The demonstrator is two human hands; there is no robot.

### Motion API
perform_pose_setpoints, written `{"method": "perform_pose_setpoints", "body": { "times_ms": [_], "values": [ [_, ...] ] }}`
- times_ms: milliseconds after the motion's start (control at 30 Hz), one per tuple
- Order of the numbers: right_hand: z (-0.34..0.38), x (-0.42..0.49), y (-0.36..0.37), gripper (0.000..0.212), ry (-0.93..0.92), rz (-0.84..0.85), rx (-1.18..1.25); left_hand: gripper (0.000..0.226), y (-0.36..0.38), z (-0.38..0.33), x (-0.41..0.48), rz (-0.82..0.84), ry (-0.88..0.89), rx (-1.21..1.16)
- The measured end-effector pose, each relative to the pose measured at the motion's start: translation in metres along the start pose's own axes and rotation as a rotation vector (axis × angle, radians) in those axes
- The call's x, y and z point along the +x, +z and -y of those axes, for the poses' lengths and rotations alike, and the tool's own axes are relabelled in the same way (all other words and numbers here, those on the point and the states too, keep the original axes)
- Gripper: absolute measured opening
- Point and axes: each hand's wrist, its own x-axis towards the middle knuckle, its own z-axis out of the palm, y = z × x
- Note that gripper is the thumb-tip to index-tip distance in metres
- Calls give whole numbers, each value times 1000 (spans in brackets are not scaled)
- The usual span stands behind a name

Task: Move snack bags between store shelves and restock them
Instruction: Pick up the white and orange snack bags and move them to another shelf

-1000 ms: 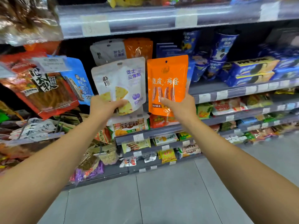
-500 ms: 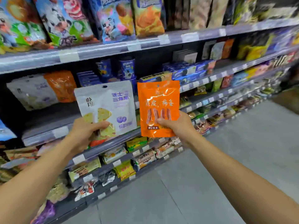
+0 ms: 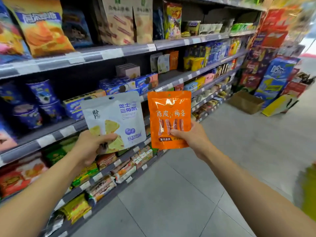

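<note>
Your left hand (image 3: pixel 92 147) grips the lower left corner of the pale grey snack bag (image 3: pixel 116 115), with the thumb laid across the printed triangles on its front. Your right hand (image 3: pixel 192 141) pinches the orange snack bag (image 3: pixel 169 106) low on its right side, thumb on the front and fingers behind. The 2 bags stand upright side by side with a narrow gap between them, held in the air above the grey tiled floor (image 3: pixel 171 202). Just behind your left hand runs a shelf edge (image 3: pixel 51 139) with price labels, and rows of wrapped snacks sit below it. Behind the 2 bags, blue cookie boxes (image 3: pixel 123 86) are stacked on a shelf. Above your hands, an orange chip bag (image 3: pixel 42 29) and tall beige pouches (image 3: pixel 123 23) stand on a higher shelf. Far past your right hand, a cardboard box (image 3: pixel 246 101) rests on the floor beside a blue display stack (image 3: pixel 273 79).
</note>
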Motion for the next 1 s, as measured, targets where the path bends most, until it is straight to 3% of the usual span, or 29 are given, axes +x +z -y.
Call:
{"method": "perform_pose_setpoints", "body": {
  "times_ms": [333, 600, 733, 1000],
  "values": [
    [-20, 113, -116, 43, 53, -76, -18, 15, 143, -9, 134, 106, 17, -36],
    [-26, 213, -213, 41, 75, -134, -26, 23, 248, -14, 251, 115, -20, 8],
    [-36, 271, -255, 51, 61, -129, -40, 32, 292, -22, 299, 111, -27, 18],
    [-60, 408, -349, 61, 31, 0, -60, 27, 381, -17, 390, -91, 0, -45]
  ]
}}
